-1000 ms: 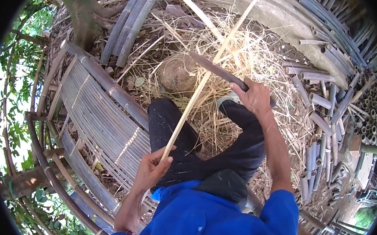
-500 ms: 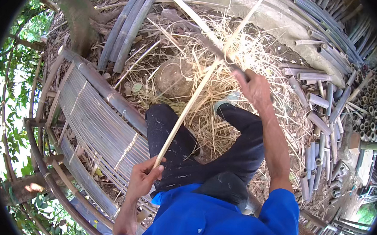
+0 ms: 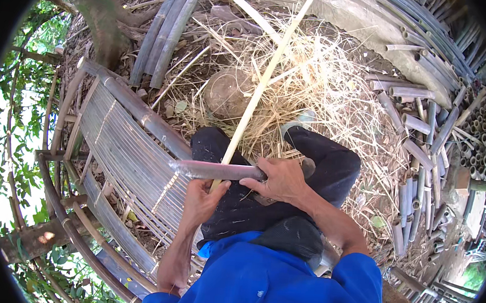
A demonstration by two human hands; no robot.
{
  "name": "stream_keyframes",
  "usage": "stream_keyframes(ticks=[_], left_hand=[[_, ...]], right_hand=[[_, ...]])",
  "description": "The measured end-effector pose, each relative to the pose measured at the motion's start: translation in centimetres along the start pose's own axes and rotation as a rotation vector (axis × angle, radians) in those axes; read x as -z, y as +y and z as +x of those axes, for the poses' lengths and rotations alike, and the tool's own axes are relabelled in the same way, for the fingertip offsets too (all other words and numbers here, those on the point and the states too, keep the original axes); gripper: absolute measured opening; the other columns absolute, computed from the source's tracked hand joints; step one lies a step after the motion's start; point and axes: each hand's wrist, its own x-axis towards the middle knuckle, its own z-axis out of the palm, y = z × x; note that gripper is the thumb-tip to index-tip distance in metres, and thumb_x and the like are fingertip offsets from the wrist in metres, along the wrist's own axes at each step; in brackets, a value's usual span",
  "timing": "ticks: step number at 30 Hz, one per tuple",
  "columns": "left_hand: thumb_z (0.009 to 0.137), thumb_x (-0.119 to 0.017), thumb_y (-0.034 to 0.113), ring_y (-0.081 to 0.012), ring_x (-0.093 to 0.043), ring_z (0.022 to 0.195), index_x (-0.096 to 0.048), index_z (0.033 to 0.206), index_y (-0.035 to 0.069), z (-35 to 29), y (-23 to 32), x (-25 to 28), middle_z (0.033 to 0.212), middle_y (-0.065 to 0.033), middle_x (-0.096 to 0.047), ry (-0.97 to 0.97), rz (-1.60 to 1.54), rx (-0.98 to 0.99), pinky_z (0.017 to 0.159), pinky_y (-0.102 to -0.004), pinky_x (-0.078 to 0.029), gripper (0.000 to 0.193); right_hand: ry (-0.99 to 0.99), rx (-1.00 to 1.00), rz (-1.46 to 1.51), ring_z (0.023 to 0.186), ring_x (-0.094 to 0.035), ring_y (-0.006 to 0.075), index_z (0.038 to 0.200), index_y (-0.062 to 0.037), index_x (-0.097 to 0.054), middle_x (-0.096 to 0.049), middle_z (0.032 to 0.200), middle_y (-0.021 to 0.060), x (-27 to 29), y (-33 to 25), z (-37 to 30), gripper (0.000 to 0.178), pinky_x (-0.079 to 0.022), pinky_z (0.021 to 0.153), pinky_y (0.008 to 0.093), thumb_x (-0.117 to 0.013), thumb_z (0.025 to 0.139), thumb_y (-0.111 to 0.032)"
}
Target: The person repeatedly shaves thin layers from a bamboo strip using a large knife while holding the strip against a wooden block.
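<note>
My left hand (image 3: 202, 200) pinches the near end of a long pale bamboo strip (image 3: 262, 84), which runs up and away from my lap past the shavings. In my right hand (image 3: 284, 179) is a machete (image 3: 219, 170), fingers closed round its handle. Its blade lies crosswise over the strip, just beyond my left fingers, with the tip pointing left. Whether the edge bites into the strip I cannot tell. The knife handle is mostly hidden by my right hand.
Curly bamboo shavings (image 3: 327, 78) cover the ground ahead, around a round stump (image 3: 228, 93). A slatted bamboo bench (image 3: 136, 149) stands at my left. Cut bamboo pieces (image 3: 417, 124) are stacked at the right, and bamboo poles (image 3: 164, 33) lie far left. Another pale strip (image 3: 247, 8) lies beyond.
My right hand has drawn the machete back from far along the strip to beside my left hand. The blade has swung to point left. The strip stands a little steeper.
</note>
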Motion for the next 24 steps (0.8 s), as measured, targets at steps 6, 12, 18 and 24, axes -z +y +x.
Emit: stream_keyframes(ticks=[6, 12, 18, 24], left_hand=[[0.091, -0.075, 0.007, -0.0044, -0.051, 0.08, -0.058, 0.136, -0.007, -3.1, 0.4, 0.5, 0.094, 0.0021, -0.063, 0.03, -0.023, 0.005, 0.067, -0.02, -0.043, 0.05], [0.088, -0.076, 0.004, 0.0001, -0.043, 0.059, -0.065, 0.128, -0.003, -7.0, 0.3, 2.1, 0.076, 0.0071, -0.055, 0.095, 0.11, 0.002, 0.05, -0.0205, -0.029, 0.042], [0.094, -0.072, 0.014, -0.0016, -0.045, 0.049, -0.067, 0.126, -0.002, -8.0, 0.0, 4.1, 0.065, 0.003, -0.059, 0.004, 0.009, 0.177, 0.044, -0.0224, -0.032, 0.036], [0.103, -0.059, 0.016, -0.0037, -0.046, 0.053, -0.06, 0.138, 0.004, -1.0, 1.0, 0.8, 0.062, 0.0035, -0.053, -0.135, -0.074, 0.039, 0.046, -0.0232, -0.033, 0.038]], right_hand=[[0.014, -0.264, -0.069, 0.063, -0.069, 0.0363, 0.089, -0.0094, -0.072, -0.068, 0.067, 0.0163, 4.0, 5.7, 4.2, 0.06, -0.054, 0.059, 0.0474, -0.061, 0.088, -0.069], [0.086, -0.528, 0.047, 0.064, -0.066, 0.0332, 0.095, -0.0011, -0.074, -0.066, 0.067, 0.0208, 8.3, 10.5, 7.5, 0.073, -0.053, 0.069, 0.0474, -0.054, 0.092, -0.071], [0.173, -0.582, -0.163, 0.066, -0.065, 0.0345, 0.09, 0.0006, -0.071, -0.064, 0.066, 0.0222, 8.5, 12.6, 7.1, 0.077, -0.052, 0.071, 0.0482, -0.047, 0.095, -0.072], [0.005, -0.215, 0.044, 0.073, -0.069, 0.0377, 0.085, -0.0042, -0.064, -0.066, 0.072, 0.0188, 1.3, 1.7, 1.7, 0.052, -0.053, 0.067, 0.0466, -0.068, 0.088, -0.056]])
